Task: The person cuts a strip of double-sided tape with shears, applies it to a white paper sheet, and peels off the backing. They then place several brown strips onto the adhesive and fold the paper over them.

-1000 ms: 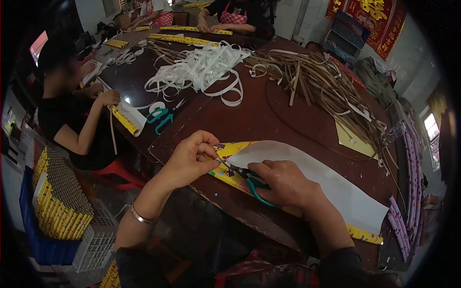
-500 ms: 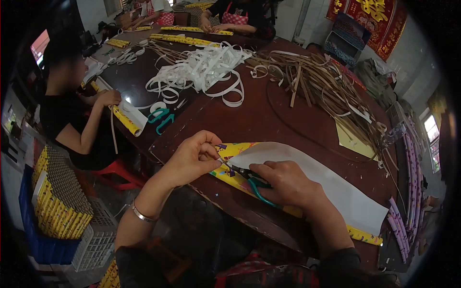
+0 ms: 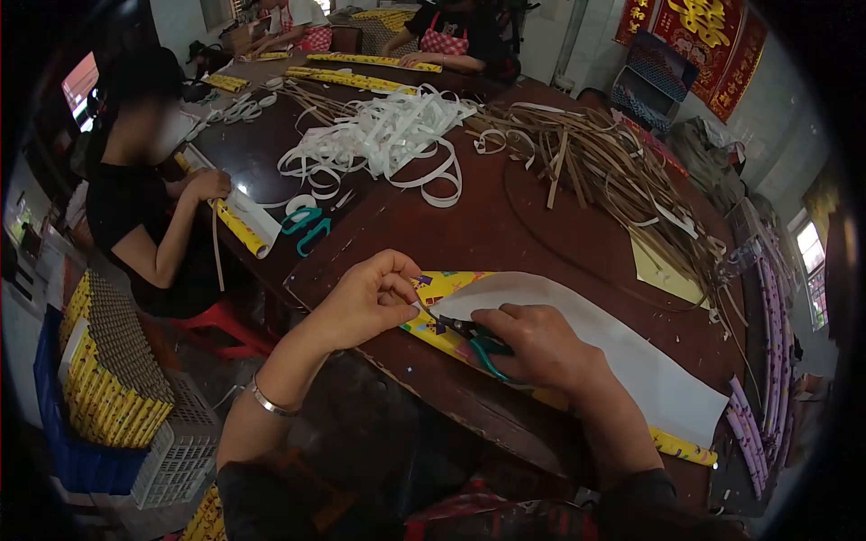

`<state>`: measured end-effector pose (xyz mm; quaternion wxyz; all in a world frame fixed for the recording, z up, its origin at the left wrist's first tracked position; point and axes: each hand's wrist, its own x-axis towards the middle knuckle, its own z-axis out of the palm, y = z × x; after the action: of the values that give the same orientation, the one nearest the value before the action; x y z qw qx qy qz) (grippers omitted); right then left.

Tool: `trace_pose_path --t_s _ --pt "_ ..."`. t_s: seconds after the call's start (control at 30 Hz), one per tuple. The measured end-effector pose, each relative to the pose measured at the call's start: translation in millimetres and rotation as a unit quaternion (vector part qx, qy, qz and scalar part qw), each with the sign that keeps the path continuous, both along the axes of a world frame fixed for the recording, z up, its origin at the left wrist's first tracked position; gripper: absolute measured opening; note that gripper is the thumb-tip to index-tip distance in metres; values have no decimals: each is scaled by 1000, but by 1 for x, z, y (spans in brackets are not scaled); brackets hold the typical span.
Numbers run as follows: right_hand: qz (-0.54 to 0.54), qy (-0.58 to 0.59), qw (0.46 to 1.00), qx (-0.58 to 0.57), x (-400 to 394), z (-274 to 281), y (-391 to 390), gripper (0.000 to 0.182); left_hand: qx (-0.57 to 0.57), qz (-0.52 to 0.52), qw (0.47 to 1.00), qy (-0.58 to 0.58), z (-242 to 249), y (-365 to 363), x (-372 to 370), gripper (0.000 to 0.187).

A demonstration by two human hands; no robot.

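Observation:
A sheet of yellow patterned paper (image 3: 465, 281) with a white back lies partly rolled along the table edge in front of me. My right hand (image 3: 546, 344) grips green-handled scissors (image 3: 488, 354), their dark blades pointing left over the yellow side. Just beyond the blade tips, my left hand (image 3: 372, 302) is pinched at the thumb and forefinger over the paper's left end. Something thin shows between those fingertips and the blades, too small to name. The right forearm covers part of the roll.
White strips (image 3: 388, 135) and brown strips (image 3: 595, 158) are heaped across the table (image 3: 451, 230). A second pair of green scissors (image 3: 311, 230) lies left of centre. At left a co-worker (image 3: 140, 212) handles a yellow roll (image 3: 244, 230). Stacked yellow tubes (image 3: 113, 388) stand on the floor.
The view has shifted slightly. Both hands keep about the same place over the paper, the scissors still beside the left fingertips. The co-worker at left has raised their head a little.

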<state>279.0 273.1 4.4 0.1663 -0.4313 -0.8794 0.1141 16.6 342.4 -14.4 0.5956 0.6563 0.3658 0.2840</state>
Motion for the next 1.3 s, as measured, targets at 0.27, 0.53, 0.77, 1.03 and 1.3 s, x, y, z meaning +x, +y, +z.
trace_pose_path --t_s 0.27,0.53,0.77,1.03,1.3 --pt "-30 -21 999 -36 0 -1 1 47 26 16 1000 3 0 6 -4 33" --pt "-32 -23 998 -38 -2 0 0 46 72 104 992 -13 -11 20 -12 25" --pt "-27 -18 999 -22 -1 -4 0 48 16 154 985 -70 -12 40 -10 19" --pt "-82 4 997 16 -1 -7 2 53 54 78 995 -24 -11 34 -7 13" --pt "-81 6 997 6 0 -11 3 54 46 38 998 -16 -11 34 -8 14"
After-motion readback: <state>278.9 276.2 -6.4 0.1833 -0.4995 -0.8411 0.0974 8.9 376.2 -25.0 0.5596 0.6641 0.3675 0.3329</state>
